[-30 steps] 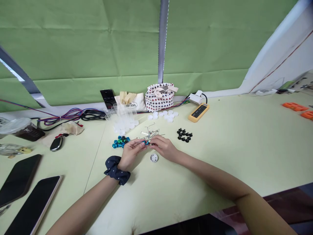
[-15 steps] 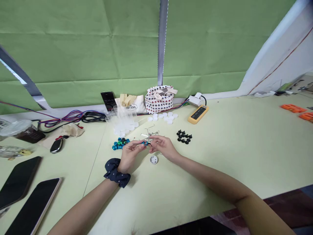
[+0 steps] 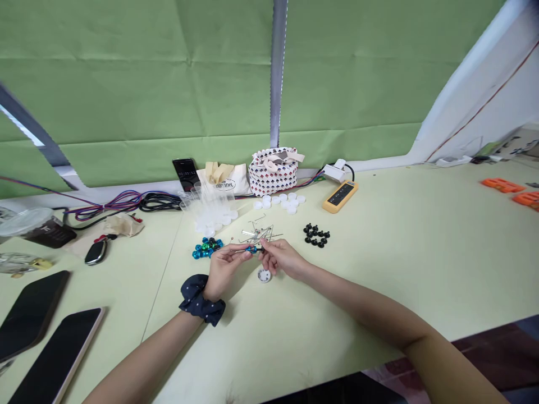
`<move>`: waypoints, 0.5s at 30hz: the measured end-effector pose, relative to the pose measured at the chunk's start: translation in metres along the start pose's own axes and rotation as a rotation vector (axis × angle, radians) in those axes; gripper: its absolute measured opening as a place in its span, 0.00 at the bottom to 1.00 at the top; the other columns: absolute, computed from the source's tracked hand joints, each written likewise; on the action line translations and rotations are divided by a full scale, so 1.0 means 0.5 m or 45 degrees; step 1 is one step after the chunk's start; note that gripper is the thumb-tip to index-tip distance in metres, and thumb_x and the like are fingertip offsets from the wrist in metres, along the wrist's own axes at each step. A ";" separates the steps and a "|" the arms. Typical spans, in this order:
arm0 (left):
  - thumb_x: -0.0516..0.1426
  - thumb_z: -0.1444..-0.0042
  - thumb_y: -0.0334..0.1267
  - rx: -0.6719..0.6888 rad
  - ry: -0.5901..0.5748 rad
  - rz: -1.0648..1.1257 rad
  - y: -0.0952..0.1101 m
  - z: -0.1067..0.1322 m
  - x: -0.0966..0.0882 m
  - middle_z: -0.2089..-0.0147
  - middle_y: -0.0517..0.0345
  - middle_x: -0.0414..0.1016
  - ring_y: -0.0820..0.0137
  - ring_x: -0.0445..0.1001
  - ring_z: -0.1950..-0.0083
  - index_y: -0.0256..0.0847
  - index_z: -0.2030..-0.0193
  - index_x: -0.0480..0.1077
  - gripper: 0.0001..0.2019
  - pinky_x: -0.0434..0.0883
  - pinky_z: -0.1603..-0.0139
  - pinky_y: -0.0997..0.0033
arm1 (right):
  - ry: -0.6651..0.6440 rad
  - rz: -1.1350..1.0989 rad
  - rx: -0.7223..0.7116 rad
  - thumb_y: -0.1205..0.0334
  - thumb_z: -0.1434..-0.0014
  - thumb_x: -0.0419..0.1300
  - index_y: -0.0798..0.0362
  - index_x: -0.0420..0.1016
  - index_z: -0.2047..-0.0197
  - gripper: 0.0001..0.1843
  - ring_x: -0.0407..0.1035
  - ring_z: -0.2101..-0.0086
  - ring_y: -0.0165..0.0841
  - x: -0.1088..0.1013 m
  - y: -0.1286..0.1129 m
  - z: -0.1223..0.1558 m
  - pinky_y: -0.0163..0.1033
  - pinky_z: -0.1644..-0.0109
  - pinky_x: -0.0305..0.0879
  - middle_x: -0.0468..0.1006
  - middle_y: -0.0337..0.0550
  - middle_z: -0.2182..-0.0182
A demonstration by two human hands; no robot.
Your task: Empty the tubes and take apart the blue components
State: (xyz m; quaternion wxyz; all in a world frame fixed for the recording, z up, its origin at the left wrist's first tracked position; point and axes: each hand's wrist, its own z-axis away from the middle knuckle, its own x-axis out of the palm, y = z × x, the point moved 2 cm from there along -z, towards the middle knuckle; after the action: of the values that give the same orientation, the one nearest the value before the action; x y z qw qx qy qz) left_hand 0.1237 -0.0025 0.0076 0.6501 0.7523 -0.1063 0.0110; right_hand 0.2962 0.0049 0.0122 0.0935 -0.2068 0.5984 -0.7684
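My left hand (image 3: 226, 264) and my right hand (image 3: 281, 258) meet above the table, pinching a thin metal pin (image 3: 240, 250) with a blue bead (image 3: 252, 249) on it. The left fingers hold the pin's shank, and the right fingertips hold the end near the bead. Just behind the hands lies a tangled pile of metal pins (image 3: 256, 235). Blue and green beads (image 3: 207, 248) sit left of it, and black studs (image 3: 315, 235) lie to the right. A small white disc (image 3: 264, 275) lies just under my right hand. A dark dotted scrunchie (image 3: 199, 300) circles my left wrist.
Clear plastic cups (image 3: 213, 202) and white caps (image 3: 280, 202) stand at the back, with bags, a phone, tangled cables and a yellow power strip (image 3: 340, 197). Two phones (image 3: 54, 353) and a key fob (image 3: 96, 252) lie at left; orange pieces (image 3: 503, 185) lie at right.
My right hand has shifted slightly toward me, closer to the white disc. The pin and bead remain pinched between both hands. The whole view has drifted a little.
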 end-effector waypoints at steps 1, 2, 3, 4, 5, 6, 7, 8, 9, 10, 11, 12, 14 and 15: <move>0.66 0.54 0.35 -0.002 -0.020 0.005 0.000 0.001 0.001 0.57 0.49 0.79 0.62 0.78 0.57 0.36 0.61 0.76 0.12 0.75 0.52 0.59 | -0.007 0.043 0.037 0.36 0.45 0.51 0.60 0.70 0.78 0.32 0.57 0.91 0.22 -0.001 0.002 -0.001 0.29 0.87 0.51 0.69 0.40 0.88; 0.66 0.54 0.35 -0.003 -0.038 0.014 0.000 0.003 0.003 0.58 0.49 0.79 0.62 0.78 0.58 0.36 0.61 0.76 0.12 0.75 0.52 0.59 | -0.001 0.076 0.054 0.36 0.44 0.50 0.60 0.69 0.79 0.34 0.56 0.91 0.22 -0.001 0.004 -0.003 0.28 0.88 0.49 0.67 0.40 0.90; 0.65 0.54 0.35 -0.005 -0.056 0.025 -0.001 0.004 0.005 0.58 0.49 0.80 0.61 0.78 0.58 0.36 0.61 0.76 0.11 0.76 0.52 0.58 | 0.018 0.089 0.050 0.36 0.44 0.51 0.60 0.69 0.80 0.33 0.55 0.91 0.22 -0.001 0.005 -0.004 0.28 0.87 0.48 0.66 0.39 0.91; 0.65 0.53 0.35 -0.006 -0.074 0.034 -0.001 0.005 0.007 0.58 0.49 0.80 0.61 0.78 0.58 0.36 0.62 0.76 0.11 0.76 0.53 0.58 | 0.048 0.073 0.027 0.37 0.45 0.53 0.60 0.70 0.78 0.31 0.56 0.91 0.22 -0.001 0.005 -0.005 0.28 0.87 0.49 0.66 0.38 0.90; 0.65 0.53 0.35 -0.009 -0.091 0.038 -0.001 0.005 0.008 0.58 0.49 0.80 0.62 0.78 0.58 0.36 0.62 0.76 0.11 0.76 0.53 0.58 | 0.087 0.026 -0.009 0.38 0.46 0.56 0.59 0.70 0.75 0.28 0.56 0.90 0.22 0.000 0.005 -0.005 0.28 0.86 0.50 0.67 0.36 0.90; 0.65 0.53 0.35 -0.015 -0.100 0.037 -0.001 0.005 0.009 0.58 0.49 0.80 0.62 0.79 0.58 0.36 0.62 0.76 0.11 0.76 0.53 0.59 | 0.124 -0.046 -0.054 0.40 0.48 0.59 0.58 0.70 0.72 0.25 0.58 0.89 0.22 0.001 0.003 -0.004 0.28 0.85 0.54 0.68 0.35 0.88; 0.65 0.53 0.34 -0.021 -0.098 0.036 -0.001 0.005 0.010 0.58 0.49 0.80 0.62 0.79 0.59 0.36 0.62 0.76 0.11 0.76 0.53 0.59 | 0.151 -0.128 -0.098 0.42 0.50 0.61 0.57 0.70 0.70 0.23 0.60 0.87 0.23 0.003 0.001 -0.003 0.29 0.83 0.59 0.69 0.34 0.86; 0.65 0.53 0.34 -0.022 -0.082 0.039 -0.002 0.003 0.009 0.58 0.50 0.80 0.63 0.79 0.59 0.37 0.61 0.76 0.11 0.76 0.53 0.59 | 0.160 -0.208 -0.136 0.43 0.51 0.63 0.56 0.70 0.68 0.22 0.63 0.85 0.24 0.005 -0.002 -0.001 0.32 0.79 0.64 0.72 0.35 0.84; 0.65 0.53 0.35 -0.017 -0.052 0.049 -0.002 0.002 0.007 0.58 0.50 0.80 0.63 0.79 0.59 0.37 0.61 0.76 0.11 0.75 0.52 0.59 | 0.145 -0.270 -0.164 0.44 0.52 0.65 0.56 0.69 0.67 0.22 0.67 0.82 0.26 0.007 -0.006 0.001 0.35 0.73 0.68 0.74 0.36 0.81; 0.65 0.53 0.35 -0.007 -0.014 0.063 -0.003 0.000 0.004 0.57 0.50 0.80 0.63 0.79 0.59 0.37 0.61 0.76 0.11 0.75 0.52 0.59 | 0.114 -0.309 -0.187 0.46 0.54 0.66 0.56 0.69 0.66 0.22 0.71 0.78 0.28 0.009 -0.010 0.003 0.38 0.68 0.71 0.76 0.39 0.77; 0.65 0.53 0.35 0.004 0.024 0.075 -0.003 -0.001 0.001 0.57 0.50 0.80 0.64 0.79 0.59 0.38 0.61 0.76 0.11 0.75 0.52 0.59 | 0.076 -0.322 -0.206 0.48 0.57 0.69 0.56 0.69 0.65 0.23 0.73 0.74 0.30 0.010 -0.014 0.005 0.39 0.64 0.71 0.78 0.41 0.74; 0.65 0.53 0.35 0.017 0.055 0.080 -0.004 -0.002 -0.002 0.57 0.50 0.79 0.64 0.78 0.58 0.38 0.61 0.76 0.11 0.75 0.52 0.59 | 0.042 -0.311 -0.211 0.50 0.59 0.70 0.56 0.69 0.64 0.24 0.75 0.72 0.31 0.011 -0.017 0.007 0.40 0.62 0.71 0.79 0.42 0.71; 0.66 0.54 0.35 0.027 0.073 0.066 -0.005 -0.003 -0.005 0.58 0.50 0.80 0.63 0.78 0.58 0.37 0.61 0.76 0.12 0.75 0.52 0.60 | 0.001 -0.200 -0.143 0.48 0.57 0.69 0.56 0.69 0.66 0.23 0.74 0.76 0.31 0.011 -0.019 0.010 0.37 0.69 0.70 0.78 0.43 0.74; 0.66 0.54 0.35 0.025 0.065 0.057 -0.006 -0.003 -0.005 0.58 0.49 0.80 0.62 0.78 0.57 0.37 0.61 0.76 0.12 0.75 0.51 0.60 | 0.005 -0.108 -0.077 0.43 0.53 0.64 0.57 0.69 0.70 0.23 0.70 0.81 0.30 0.010 -0.018 0.010 0.35 0.75 0.67 0.77 0.43 0.79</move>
State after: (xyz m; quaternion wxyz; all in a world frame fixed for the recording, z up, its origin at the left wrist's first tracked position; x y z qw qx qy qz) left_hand 0.1219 -0.0003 0.0046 0.6448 0.7555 -0.1065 0.0457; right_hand 0.2950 0.0010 0.0230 0.0534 -0.2334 0.6123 -0.7535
